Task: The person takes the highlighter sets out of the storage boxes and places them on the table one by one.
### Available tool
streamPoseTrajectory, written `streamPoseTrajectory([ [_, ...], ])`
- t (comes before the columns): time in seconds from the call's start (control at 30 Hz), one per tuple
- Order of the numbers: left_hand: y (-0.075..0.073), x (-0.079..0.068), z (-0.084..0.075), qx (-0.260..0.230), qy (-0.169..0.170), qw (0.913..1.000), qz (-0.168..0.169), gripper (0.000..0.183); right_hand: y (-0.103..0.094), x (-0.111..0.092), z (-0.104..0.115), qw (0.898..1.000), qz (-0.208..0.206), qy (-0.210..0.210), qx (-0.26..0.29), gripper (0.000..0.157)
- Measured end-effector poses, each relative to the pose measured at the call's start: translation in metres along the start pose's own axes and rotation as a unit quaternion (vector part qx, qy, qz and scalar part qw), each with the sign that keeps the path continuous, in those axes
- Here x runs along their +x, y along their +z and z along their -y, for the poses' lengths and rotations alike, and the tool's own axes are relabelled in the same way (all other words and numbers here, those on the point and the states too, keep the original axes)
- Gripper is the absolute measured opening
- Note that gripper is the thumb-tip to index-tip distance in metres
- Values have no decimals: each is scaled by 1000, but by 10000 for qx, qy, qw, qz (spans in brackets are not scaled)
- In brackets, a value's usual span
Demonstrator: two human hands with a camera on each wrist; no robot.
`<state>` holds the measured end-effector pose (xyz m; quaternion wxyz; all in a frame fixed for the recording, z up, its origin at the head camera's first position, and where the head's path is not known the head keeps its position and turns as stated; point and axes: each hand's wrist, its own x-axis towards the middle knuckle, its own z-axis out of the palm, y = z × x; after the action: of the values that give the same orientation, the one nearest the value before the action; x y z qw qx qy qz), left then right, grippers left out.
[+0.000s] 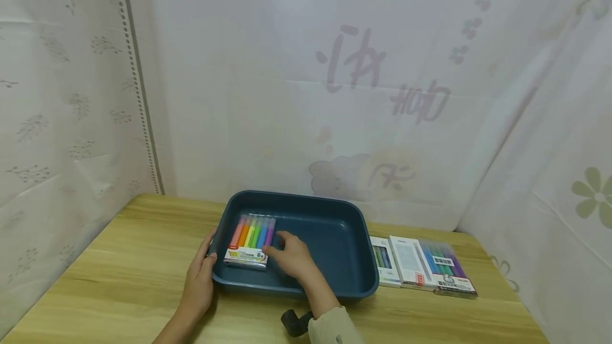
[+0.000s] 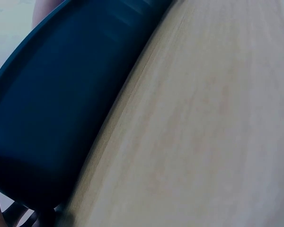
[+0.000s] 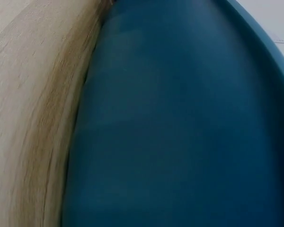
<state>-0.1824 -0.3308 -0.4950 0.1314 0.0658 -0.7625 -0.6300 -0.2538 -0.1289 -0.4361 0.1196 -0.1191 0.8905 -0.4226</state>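
Observation:
A dark blue tray point(image 1: 330, 199) stands on the table, its left side touched by my left hand point(image 1: 197, 283). The fingers lie along the outer wall there, with the thumb at the rim. Inside the tray, at its left end, lies a clear pack of highlighters point(image 1: 252, 242) in several colours. My right hand point(image 1: 292, 257) reaches over the tray's front rim, thumb close to the pack's right edge and fingers loosely bent beside it. Both wrist views are filled by the tray wall point(image 2: 52, 104) and the wooden tabletop point(image 3: 28, 94).
Right of the tray lie a white pack of pens point(image 1: 384, 261), a white box point(image 1: 412, 261) and a clear pack of coloured pens point(image 1: 448, 267). A black wrist device point(image 1: 295, 324) shows below my right sleeve. A patterned cloth point(image 1: 287, 94) hangs behind the table.

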Motion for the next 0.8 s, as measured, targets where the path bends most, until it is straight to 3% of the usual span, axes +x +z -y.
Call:
streamPoseTrajectory([
  [0.3,0,1,0,37,-3,10000,38,52,10,8,8,10000,18,49,-28,71],
  [0.6,0,1,1,52,-24,10000,47,52,16,14,10,9984,273,-100,-494,68],
  [0.8,0,0,2,14,13,10000,65,52,16,14,9,9984,427,-105,-348,67],
])
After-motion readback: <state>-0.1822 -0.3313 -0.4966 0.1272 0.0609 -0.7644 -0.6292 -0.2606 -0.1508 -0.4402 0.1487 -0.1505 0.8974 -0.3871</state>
